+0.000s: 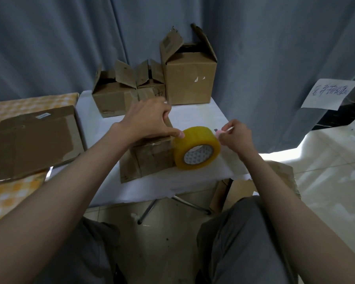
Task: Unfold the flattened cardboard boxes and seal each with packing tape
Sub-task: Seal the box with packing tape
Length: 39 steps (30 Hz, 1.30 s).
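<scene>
A small cardboard box [154,156] stands on the white table [193,181] in front of me, tape across its top. My left hand [150,119] lies on the box top, thumb touching a yellow roll of packing tape [197,148] that leans against the box's right side. My right hand [236,136] is just right of the roll, closed on a small pink cutter [218,133] whose dark blade points left. Flattened cardboard boxes [33,140] lie on the checked surface to the left.
Three unfolded boxes with open flaps stand at the back of the table: a tall one [190,76] and two low ones [113,95]. Grey curtains hang behind. A paper note [328,93] hangs at right. More cardboard [279,177] sits on the floor by my right knee.
</scene>
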Available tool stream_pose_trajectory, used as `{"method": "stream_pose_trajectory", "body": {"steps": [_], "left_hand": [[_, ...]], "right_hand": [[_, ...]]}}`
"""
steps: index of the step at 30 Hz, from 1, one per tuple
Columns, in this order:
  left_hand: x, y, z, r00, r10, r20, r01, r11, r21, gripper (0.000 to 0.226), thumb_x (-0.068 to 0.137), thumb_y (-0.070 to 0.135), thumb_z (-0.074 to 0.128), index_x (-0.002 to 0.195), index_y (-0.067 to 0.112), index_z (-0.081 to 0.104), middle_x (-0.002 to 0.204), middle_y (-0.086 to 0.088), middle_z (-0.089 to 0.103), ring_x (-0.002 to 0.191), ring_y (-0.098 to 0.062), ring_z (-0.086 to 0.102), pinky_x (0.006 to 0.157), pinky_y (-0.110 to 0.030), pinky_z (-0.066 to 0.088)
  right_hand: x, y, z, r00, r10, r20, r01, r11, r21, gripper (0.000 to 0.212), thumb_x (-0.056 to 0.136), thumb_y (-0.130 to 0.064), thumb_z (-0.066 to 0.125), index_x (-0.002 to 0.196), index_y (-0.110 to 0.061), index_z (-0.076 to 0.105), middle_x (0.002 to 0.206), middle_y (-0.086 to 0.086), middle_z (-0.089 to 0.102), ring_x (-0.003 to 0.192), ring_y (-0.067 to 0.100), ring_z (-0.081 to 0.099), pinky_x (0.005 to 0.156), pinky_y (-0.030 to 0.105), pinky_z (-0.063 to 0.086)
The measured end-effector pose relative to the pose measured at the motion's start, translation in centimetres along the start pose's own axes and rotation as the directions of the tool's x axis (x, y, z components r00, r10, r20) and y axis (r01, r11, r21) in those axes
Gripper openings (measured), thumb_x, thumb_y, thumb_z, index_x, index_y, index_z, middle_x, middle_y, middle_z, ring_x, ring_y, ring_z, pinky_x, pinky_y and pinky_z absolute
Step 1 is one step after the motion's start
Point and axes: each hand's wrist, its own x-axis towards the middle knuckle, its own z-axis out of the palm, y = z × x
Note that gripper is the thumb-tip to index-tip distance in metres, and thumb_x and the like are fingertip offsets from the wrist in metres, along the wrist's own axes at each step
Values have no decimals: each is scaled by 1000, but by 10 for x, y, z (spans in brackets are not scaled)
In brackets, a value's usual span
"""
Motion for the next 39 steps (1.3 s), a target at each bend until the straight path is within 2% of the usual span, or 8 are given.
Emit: {"method": "stream_pose_trajectory", "body": {"steps": [5,7,10,13,17,22,28,39], "left_hand": [[-4,1,0,1000,-13,-16,13,1000,0,69,61,89,59,69,22,46,81,6,48,72,-14,46,66,-33,40],[-4,2,1,1000,-20,-22,20,1000,-6,68,61,88,59,70,22,46,80,6,48,70,-13,45,65,-33,38],[-6,3,2,999,-23,-33,23,1000,6,67,63,86,60,71,21,47,81,5,48,72,-14,45,61,-31,34],[-9,4,3,999,-18,-40,19,1000,24,65,66,84,61,75,20,49,83,5,48,73,-15,46,56,-28,31],[-17,-1,0,1000,5,-22,-5,999,-33,56,76,77,58,79,21,51,84,7,48,76,-13,46,58,-28,36],[-29,-6,3,999,10,-38,-13,995,-95,30,87,52,63,84,24,53,90,8,49,82,-13,47,60,-24,33],[-34,-6,9,999,-17,-41,11,989,-150,44,81,61,67,92,20,53,96,5,49,88,-16,44,71,-31,41],[-42,-4,21,988,-26,-152,-8,976,-218,52,76,67,67,92,20,54,98,5,47,89,-14,41,67,-23,33]], "right_hand": [[16,1,17,996,-74,55,85,970,-230,14,89,-15,61,82,-11,73,93,8,72,93,30,67,82,40,56],[11,-17,15,973,-232,-9,230,966,-116,17,92,-23,61,91,-16,77,96,2,74,89,20,68,76,29,55],[-4,-63,8,865,-402,299,364,915,176,20,97,-30,60,103,-21,77,103,-11,73,95,5,65,84,19,51],[-15,-96,6,667,-368,648,471,882,16,28,101,-33,51,111,-20,74,115,-3,69,107,13,59,95,28,48],[-8,-110,2,548,-209,810,495,862,-112,29,102,-40,49,117,-28,71,122,-5,65,114,17,57,103,35,46],[0,-111,-2,476,-253,842,501,865,-23,21,96,-34,63,114,-30,72,120,-1,67,114,17,59,103,37,49],[5,-112,0,421,-252,871,515,857,-1,16,95,-31,65,110,-29,72,118,2,68,113,19,61,105,42,48],[8,-132,1,397,-137,908,527,844,-103,11,90,-29,71,101,-28,74,109,4,70,108,23,63,97,41,52]]}}
